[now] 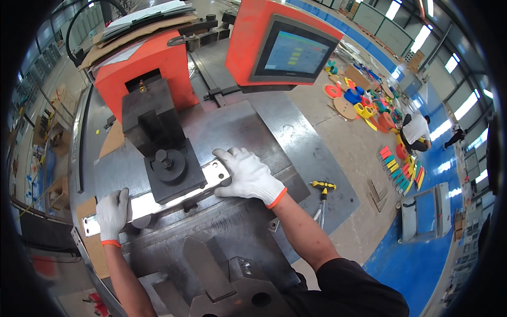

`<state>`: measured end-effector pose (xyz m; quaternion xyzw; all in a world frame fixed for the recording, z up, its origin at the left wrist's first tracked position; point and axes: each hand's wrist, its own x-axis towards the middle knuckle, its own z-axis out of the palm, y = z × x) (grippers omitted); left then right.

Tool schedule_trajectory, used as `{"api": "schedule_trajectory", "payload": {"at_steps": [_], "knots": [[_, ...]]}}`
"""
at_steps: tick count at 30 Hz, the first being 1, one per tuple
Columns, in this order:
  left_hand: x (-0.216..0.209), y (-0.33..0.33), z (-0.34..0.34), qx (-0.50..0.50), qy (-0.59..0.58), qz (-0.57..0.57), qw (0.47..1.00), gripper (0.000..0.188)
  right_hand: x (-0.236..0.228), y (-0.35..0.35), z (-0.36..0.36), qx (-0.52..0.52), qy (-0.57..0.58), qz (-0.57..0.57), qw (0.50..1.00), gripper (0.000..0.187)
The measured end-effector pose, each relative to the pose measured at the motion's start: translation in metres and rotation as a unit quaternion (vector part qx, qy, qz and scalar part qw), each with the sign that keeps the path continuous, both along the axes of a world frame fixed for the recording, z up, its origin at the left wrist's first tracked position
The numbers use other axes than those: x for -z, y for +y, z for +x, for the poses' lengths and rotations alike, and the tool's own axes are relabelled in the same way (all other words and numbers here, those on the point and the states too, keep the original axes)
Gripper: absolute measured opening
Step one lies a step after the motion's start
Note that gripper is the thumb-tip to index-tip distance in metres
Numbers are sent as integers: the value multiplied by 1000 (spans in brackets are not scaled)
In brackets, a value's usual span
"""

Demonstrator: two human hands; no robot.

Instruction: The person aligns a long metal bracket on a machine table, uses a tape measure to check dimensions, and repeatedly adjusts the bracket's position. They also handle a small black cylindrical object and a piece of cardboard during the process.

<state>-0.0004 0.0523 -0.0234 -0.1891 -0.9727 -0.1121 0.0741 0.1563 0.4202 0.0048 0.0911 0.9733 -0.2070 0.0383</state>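
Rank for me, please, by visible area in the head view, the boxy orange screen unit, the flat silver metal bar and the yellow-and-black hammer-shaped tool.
1. Orange screen unit
2. Silver metal bar, thin and partly covered
3. Yellow-and-black tool, clearly smallest

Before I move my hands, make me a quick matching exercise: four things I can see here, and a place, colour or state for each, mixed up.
Things:
1. metal strip
2. screen
3. T-shaped tool
4. right hand

Descriptions:
A. gloved in white, at the strip's right end
B. coloured yellow and black
C. set in a red housing
D. partly hidden by a dark block

Right pairs: 1-D, 2-C, 3-B, 4-A.
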Motion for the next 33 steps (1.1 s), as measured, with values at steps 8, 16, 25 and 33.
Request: {"api": "schedule_trajectory", "payload": {"at_steps": [8, 16, 25, 33], "knots": [[0, 1, 0, 4, 2, 2, 1000, 48, 11, 3, 1, 1, 19, 0, 1000, 100], [14, -16, -7, 17, 20, -10, 1000, 46, 16, 5, -6, -31, 78, -8, 996, 100], [-3, 8, 2, -27, -21, -3, 999, 48, 38, 9, -5, -33, 129, -12, 991, 95], [-9, 15, 6, -72, -59, -6, 996, 47, 42, 7, -2, -28, 143, -10, 989, 90]]}}
